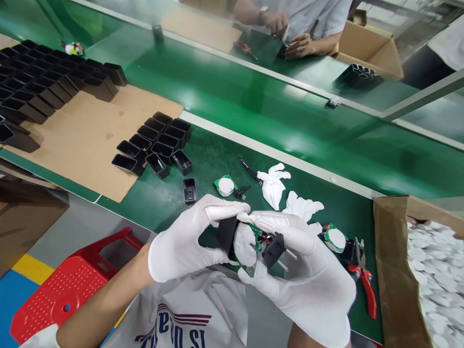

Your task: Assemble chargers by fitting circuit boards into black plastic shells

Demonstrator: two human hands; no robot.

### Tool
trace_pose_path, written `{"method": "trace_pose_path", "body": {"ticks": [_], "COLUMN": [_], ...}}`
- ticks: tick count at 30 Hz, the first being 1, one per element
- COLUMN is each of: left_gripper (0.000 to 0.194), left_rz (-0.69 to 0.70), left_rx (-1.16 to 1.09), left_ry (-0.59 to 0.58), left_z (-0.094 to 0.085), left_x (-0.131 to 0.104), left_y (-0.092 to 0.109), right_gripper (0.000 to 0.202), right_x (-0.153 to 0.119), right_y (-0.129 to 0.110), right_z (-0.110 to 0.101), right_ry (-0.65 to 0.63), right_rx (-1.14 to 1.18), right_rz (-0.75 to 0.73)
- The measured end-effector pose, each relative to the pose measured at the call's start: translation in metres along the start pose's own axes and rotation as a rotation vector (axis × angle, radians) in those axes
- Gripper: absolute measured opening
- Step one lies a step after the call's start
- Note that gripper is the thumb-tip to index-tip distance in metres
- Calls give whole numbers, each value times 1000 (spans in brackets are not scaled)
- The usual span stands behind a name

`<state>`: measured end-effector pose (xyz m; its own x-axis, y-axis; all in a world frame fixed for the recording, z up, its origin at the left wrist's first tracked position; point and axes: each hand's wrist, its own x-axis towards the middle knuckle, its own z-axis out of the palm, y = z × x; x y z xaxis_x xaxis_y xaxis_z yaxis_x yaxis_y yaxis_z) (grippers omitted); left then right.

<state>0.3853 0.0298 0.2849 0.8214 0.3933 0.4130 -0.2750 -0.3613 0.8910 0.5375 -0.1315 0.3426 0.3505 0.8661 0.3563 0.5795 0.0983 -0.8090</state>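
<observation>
Gripping a black case (226, 234) between thumb and fingers of the gloved left hand (188, 241), and holding a green circuit board (257, 233), faced with a white pad (244, 246), in the gloved right hand (308, 270). With both hands closed on these pieces, over the near edge of the desk (165, 205); board right against the case, impossible to make out any depth of entry. Probably best to line the board up square with the case, steady it by its edges rather than press on the pad, and guard against nipping the wires (267, 239). Also worth supporting the black pronged piece (274, 250), to spare those wires a tug.

As for containers: at far left, packed rows of open black cases (38, 89) on a cardboard sheet (94, 130); nearer, a looser cluster of cases (167, 140), plus a single upright case (189, 190), all too dark inside to read fully. At right, a cardboard box (393, 270), heaped with white discs (435, 270)
</observation>
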Motion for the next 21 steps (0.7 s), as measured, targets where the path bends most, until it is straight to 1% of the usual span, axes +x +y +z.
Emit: {"method": "trace_pose_path", "body": {"ticks": [9, 14, 18, 21], "left_gripper": [87, 83, 82, 83], "left_rz": [4, -15, 0, 18], "left_rx": [-1, 9, 8, -7], "left_ry": [-6, -12, -2, 9], "left_z": [-1, 0, 1, 2], "left_x": [0, -1, -3, -3], "left_y": [0, 0, -1, -2], "right_gripper": [69, 66, 65, 66], "right_x": [1, 0, 0, 0], "right_y": [-4, -2, -1, -1], "right_z": [3, 3, 4, 5], "right_ry": [20, 22, 19, 24], "right_rx": [-22, -59, -90, -123], "right_rz": [-5, -5, 0, -27]}}
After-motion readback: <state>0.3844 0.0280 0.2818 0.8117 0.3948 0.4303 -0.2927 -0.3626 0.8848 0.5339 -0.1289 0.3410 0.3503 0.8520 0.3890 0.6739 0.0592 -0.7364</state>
